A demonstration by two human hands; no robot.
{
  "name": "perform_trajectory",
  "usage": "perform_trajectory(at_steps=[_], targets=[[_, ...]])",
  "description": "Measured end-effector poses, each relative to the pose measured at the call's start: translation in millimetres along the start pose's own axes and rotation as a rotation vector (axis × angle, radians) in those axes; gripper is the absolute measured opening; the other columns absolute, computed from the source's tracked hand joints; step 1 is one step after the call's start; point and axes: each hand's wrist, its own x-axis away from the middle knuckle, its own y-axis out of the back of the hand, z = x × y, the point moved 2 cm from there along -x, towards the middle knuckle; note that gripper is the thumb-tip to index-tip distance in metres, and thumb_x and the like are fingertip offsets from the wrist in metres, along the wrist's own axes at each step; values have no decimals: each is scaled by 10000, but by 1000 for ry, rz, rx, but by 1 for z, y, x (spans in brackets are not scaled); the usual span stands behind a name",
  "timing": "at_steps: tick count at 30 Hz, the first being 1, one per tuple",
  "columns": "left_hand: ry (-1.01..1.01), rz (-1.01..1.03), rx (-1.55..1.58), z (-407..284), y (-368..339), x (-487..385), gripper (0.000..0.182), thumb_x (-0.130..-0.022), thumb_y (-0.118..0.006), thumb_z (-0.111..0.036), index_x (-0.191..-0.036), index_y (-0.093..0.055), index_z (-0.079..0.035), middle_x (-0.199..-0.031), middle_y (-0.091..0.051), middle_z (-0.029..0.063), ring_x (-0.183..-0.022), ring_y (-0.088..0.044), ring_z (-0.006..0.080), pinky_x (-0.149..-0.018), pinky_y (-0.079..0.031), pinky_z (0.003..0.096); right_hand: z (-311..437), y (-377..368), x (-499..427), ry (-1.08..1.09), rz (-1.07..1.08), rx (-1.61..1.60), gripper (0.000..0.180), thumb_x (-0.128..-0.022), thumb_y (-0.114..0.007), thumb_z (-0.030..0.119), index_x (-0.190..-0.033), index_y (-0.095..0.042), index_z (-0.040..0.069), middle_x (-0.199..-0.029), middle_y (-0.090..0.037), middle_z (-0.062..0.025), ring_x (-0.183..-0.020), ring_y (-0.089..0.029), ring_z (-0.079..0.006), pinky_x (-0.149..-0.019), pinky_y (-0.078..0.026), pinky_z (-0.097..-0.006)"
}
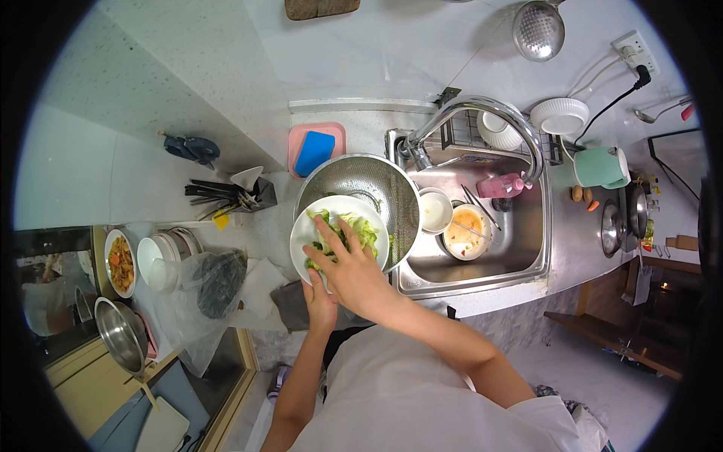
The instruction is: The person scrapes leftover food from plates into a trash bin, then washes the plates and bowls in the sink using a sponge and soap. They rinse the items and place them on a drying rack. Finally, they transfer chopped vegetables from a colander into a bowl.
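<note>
A white plate (299,243) holds green leafy vegetable pieces (364,229). My left hand (319,308) grips the near edge of this plate, its thumb on the rim and its other fingers hidden underneath. Over the greens, my right hand (356,271) is spread with the fingers apart; the fingertips appear to touch the leaves. Beneath and behind the plate is a large perforated metal colander (353,169), partly covered by it. A few green scraps lie inside the colander.
Right of the colander, a steel sink (519,243) holds a white bowl (436,212), a soiled bowl (466,234), chopsticks (480,206) and a pink bottle (500,186). A curved faucet (486,104) arches above. A blue sponge (314,153) sits behind; a utensil holder (262,195) stands left.
</note>
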Motion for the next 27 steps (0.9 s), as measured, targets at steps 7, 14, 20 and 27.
perform_trajectory(at_steps=[7, 14, 20, 27], targets=[[20, 27, 22, 5, 18, -4, 532, -1071, -319, -377, -1519, -190, -120, -1472, -371, 80, -1311, -434, 190, -1039, -437, 351, 5, 21, -1, 134, -52, -287, 526, -758, -664, 51, -1274, -580, 101, -1515, -291, -184, -1304, -418, -428, -913, -526, -462], [77, -126, 70, -15, 52, 14, 574, -1033, -418, -439, -1486, -246, -131, -1425, -447, 97, -1227, -547, 239, -947, -533, 401, -70, 47, -23, -214, -355, -452, 309, -816, -620, 24, -1120, -587, 62, -1195, -561, -141, -922, -662, -307, -727, -543, -382], [-12, -167, 18, -47, 84, 35, 675, -987, -452, -540, -1499, -235, -158, -1477, -391, 88, -1293, -493, 242, -973, -525, 416, -107, -45, -38, 47, 64, -76, 966, -703, -809, 335, -1502, -292, 167, -1505, -255, -282, -1427, -210, -457, -1148, -226, -566], [-26, -233, 5, -51, 76, 46, 657, -998, -429, -532, -1499, -233, -156, -1470, -395, 82, -1289, -498, 238, -962, -538, 404, -109, -91, -45, 301, 193, 186, 796, -635, -802, 427, -1351, -513, 229, -1441, -382, -147, -1369, -310, -363, -1053, -317, -548]])
